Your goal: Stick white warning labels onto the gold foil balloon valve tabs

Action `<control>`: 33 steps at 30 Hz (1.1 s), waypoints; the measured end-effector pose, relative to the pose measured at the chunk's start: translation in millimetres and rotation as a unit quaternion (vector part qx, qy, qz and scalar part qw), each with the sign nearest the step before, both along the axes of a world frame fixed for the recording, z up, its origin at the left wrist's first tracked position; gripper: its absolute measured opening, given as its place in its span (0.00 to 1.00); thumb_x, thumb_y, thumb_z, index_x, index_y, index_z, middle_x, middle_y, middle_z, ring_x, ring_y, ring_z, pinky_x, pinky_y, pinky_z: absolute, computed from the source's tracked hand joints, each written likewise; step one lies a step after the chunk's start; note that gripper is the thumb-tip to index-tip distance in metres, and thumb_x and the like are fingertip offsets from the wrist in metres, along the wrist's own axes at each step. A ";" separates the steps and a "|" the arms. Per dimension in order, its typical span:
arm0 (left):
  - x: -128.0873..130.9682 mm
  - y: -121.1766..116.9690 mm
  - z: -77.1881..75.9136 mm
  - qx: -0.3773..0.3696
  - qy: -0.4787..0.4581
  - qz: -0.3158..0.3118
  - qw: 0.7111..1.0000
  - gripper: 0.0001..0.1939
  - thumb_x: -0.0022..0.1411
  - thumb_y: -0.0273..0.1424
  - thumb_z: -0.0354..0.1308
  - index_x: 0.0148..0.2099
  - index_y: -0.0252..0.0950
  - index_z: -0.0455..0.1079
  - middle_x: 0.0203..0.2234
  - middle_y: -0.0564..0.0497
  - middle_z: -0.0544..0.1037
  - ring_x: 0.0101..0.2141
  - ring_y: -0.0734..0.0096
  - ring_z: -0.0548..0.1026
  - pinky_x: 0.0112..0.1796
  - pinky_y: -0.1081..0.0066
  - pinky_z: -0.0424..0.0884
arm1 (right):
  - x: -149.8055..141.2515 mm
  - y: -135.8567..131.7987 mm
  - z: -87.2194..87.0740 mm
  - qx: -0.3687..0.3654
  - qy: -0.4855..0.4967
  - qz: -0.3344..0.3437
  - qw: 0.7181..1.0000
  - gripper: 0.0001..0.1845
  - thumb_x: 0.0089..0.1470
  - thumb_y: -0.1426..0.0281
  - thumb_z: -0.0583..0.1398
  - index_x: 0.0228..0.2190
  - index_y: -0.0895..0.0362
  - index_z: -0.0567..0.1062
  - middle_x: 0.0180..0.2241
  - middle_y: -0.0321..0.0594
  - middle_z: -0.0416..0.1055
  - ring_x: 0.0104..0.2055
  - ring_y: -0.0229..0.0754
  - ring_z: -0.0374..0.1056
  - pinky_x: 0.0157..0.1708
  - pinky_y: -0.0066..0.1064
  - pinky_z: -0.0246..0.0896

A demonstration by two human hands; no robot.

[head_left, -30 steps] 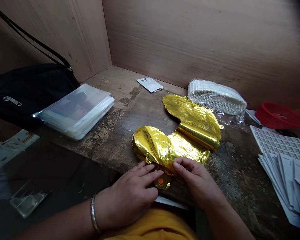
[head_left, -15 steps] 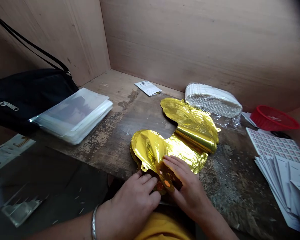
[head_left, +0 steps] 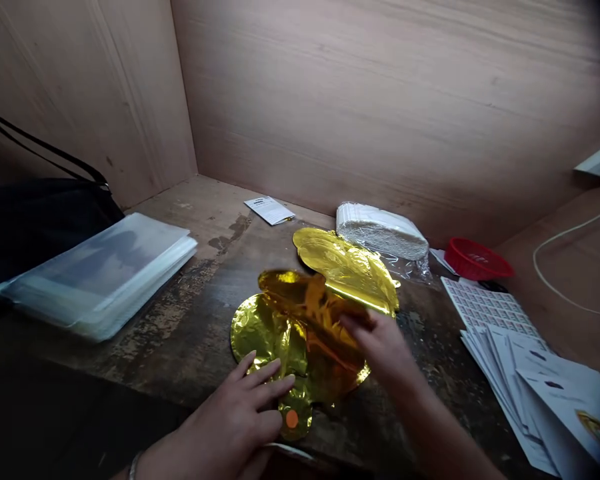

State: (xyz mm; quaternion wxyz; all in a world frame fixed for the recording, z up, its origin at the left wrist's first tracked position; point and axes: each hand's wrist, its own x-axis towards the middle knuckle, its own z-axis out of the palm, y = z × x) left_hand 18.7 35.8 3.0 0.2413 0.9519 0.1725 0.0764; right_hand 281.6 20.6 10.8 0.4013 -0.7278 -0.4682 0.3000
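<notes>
Gold foil balloons, flat and shiny, lie on the worn dark table. My right hand (head_left: 387, 343) is closed on the edge of a lifted foil balloon (head_left: 313, 303), which is blurred and folds over the others. Under it, another flat foil balloon (head_left: 250, 327) rests near the table's front edge, an orange round sticker (head_left: 291, 419) on its tab. With fingers spread, my left hand (head_left: 245, 410) lies on this lower one beside the tab. Farther back are more gold foil balloons (head_left: 347, 267), partly folded.
Clear plastic sleeves (head_left: 110, 267) are stacked at left near a black bag (head_left: 45, 220). At the back are a white card (head_left: 270, 210) and a plastic-wrapped white bundle (head_left: 380, 230). To the right sit a red basket (head_left: 477, 260), a sticker sheet (head_left: 487, 307) and printed cards (head_left: 535, 387).
My right hand has gripped a foil balloon and raised it off the pile. My left hand has spread its fingers on the lower one. The view has shifted up and right.
</notes>
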 end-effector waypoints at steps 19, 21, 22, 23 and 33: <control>-14.8 9.1 1.1 -0.366 -0.124 0.114 0.915 0.05 0.62 0.29 0.55 0.33 0.34 0.68 0.41 0.48 0.77 0.45 0.63 0.75 0.48 0.64 0.68 | 33.9 27.7 20.9 0.075 -0.254 -0.101 0.959 0.16 0.61 0.59 0.55 0.40 0.56 0.78 0.43 0.46 0.75 0.46 0.50 0.70 0.50 0.44 0.62; -15.5 4.2 3.6 -0.488 -0.143 0.190 0.840 0.10 0.62 0.35 0.56 0.33 0.34 0.65 0.29 0.53 0.73 0.31 0.73 0.71 0.30 0.76 0.66 | -4.3 -15.9 23.5 0.096 -0.213 0.052 0.971 0.15 0.61 0.59 0.55 0.38 0.53 0.78 0.41 0.43 0.77 0.45 0.48 0.72 0.45 0.39 0.66; -14.9 0.6 4.3 -0.535 -0.151 0.216 0.803 0.12 0.62 0.37 0.57 0.32 0.34 0.64 0.25 0.55 0.69 0.26 0.76 0.67 0.26 0.78 0.61 | -20.6 -36.3 23.2 0.103 -0.186 0.116 0.970 0.15 0.61 0.59 0.55 0.41 0.52 0.77 0.42 0.42 0.77 0.45 0.48 0.72 0.43 0.37 0.67; -13.8 -3.6 4.2 -0.569 -0.161 0.233 0.772 0.14 0.60 0.39 0.59 0.32 0.34 0.62 0.23 0.57 0.66 0.24 0.79 0.63 0.24 0.79 0.58 | -33.8 -53.9 21.6 0.093 -0.158 0.160 0.970 0.15 0.60 0.60 0.56 0.45 0.51 0.76 0.44 0.42 0.76 0.45 0.47 0.72 0.41 0.35 0.68; -3.3 -27.7 -8.8 -0.683 -0.200 0.227 0.665 0.18 0.55 0.40 0.66 0.37 0.33 0.65 0.26 0.56 0.70 0.26 0.78 0.66 0.29 0.77 0.63 | -42.0 -88.5 10.5 -0.071 -0.032 0.144 0.987 0.11 0.59 0.59 0.58 0.31 0.53 0.75 0.28 0.37 0.75 0.30 0.42 0.72 0.31 0.31 0.69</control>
